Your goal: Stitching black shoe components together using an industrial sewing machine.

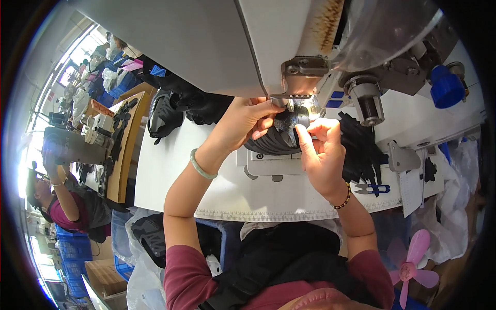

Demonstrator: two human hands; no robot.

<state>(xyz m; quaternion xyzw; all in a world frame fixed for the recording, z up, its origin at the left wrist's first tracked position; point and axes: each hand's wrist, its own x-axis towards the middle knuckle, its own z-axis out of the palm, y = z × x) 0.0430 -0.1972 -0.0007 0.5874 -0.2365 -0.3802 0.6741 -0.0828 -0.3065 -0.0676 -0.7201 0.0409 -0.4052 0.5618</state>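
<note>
A black shoe upper (276,140) with ribbed, curved sides lies under the lit head of a sewing machine (302,77). My left hand (252,123) pinches its left edge close to the needle area, thumb and forefinger together at the metal foot. On the other side, my right hand (324,145) has thumb and forefinger closed on the upper's near right edge, by a glossy greyish patch. The machine head and my fingers hide part of the stitching spot.
More black uppers (166,114) pile up at the table's left. Black strips (359,147) and blue-handled thread snips (373,189) lie to the right. A ruler strip (258,214) edges the white table. A pink fan (408,269) stands below right. Far left, another person (70,206) works.
</note>
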